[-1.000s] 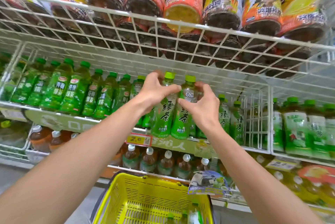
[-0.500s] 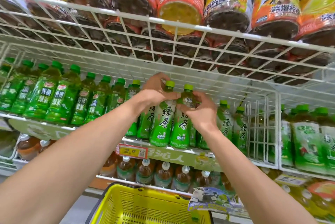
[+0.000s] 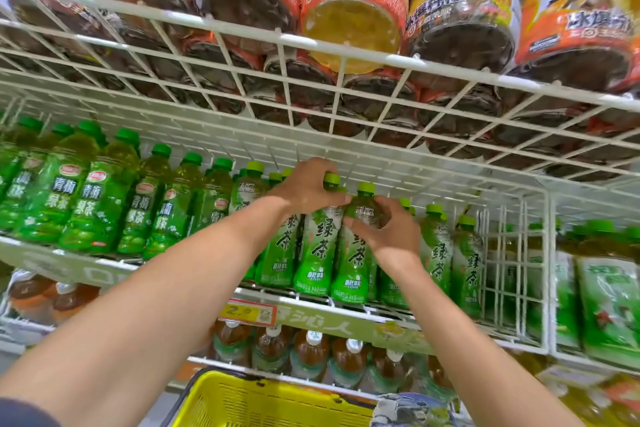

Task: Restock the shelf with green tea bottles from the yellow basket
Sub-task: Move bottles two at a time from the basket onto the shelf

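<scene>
Head view: two green tea bottles stand side by side on the white wire shelf point(image 3: 349, 309), just above and right of the price tag point(image 3: 247, 311), in a nearly full row. The left hand point(image 3: 308, 192) grips the left bottle point(image 3: 317, 253) at its shoulder. The right hand point(image 3: 389, 231) pinches the right bottle point(image 3: 355, 265) at its neck. Both bottles are clear plastic with glossy green sleeves and round lime caps. Below the price tag, the perforated yellow basket point(image 3: 263, 402) hides its contents, so I cannot tell how much remains.

Arms outstretched, raised; left hand point(image 3: 308, 191), right hand point(image 3: 389, 231) adjacent, fingers curled, gripping.
</scene>
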Action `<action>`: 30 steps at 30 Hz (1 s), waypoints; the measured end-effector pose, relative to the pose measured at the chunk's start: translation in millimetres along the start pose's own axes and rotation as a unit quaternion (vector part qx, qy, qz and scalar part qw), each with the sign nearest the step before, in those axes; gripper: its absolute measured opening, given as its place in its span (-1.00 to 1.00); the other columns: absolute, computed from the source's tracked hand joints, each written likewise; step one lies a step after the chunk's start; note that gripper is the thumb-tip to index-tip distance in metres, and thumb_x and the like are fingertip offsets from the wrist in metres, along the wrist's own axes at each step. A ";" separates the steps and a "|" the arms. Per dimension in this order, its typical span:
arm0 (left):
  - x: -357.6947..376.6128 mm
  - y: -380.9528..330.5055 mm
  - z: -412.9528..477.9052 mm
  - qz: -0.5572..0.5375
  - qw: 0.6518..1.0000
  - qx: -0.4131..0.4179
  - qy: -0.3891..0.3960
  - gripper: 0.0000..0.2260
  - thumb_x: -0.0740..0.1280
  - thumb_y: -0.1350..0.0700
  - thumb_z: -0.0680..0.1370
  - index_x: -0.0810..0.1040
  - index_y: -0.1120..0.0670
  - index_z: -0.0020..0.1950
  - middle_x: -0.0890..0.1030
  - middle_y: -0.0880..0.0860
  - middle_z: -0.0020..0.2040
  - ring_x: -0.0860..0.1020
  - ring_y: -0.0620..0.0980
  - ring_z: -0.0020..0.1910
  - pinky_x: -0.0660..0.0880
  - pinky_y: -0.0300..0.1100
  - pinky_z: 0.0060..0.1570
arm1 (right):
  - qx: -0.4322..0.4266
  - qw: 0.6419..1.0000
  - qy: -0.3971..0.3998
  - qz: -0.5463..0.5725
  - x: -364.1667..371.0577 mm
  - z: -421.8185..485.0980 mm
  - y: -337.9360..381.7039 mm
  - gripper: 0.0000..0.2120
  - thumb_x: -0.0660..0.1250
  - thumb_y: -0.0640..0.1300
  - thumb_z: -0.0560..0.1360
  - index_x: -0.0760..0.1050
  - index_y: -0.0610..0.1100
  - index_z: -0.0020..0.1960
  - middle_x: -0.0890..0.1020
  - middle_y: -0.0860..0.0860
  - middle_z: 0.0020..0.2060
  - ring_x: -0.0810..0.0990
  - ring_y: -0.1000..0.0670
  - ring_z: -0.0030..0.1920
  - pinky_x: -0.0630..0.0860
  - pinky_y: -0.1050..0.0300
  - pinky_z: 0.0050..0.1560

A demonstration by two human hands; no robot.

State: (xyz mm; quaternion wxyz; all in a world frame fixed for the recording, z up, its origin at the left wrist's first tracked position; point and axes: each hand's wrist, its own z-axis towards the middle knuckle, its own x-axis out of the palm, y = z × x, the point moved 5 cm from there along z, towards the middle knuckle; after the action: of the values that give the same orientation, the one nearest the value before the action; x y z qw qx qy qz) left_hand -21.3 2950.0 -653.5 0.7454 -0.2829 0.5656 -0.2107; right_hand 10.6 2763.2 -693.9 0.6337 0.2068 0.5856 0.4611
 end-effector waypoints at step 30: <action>9.5 3.5 7.5 0.187 0.980 -0.006 0.073 -0.63 0.34 -0.16 0.59 0.49 0.15 0.11 0.57 0.13 0.11 0.55 0.15 0.09 0.52 0.04 0.06 | 0.006 0.994 0.033 -0.108 7.5 7.6 4.0 -0.29 0.57 0.16 0.38 0.47 -0.11 0.42 0.62 -0.01 0.27 0.59 -0.05 0.25 0.42 0.25 0.18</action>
State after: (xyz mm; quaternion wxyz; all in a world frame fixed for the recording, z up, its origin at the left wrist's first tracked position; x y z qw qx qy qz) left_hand -11.5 2947.9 -661.2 0.7267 -0.1604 0.6626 -0.0846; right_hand 15.5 2773.5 -693.1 0.6591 0.1309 0.6277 0.3929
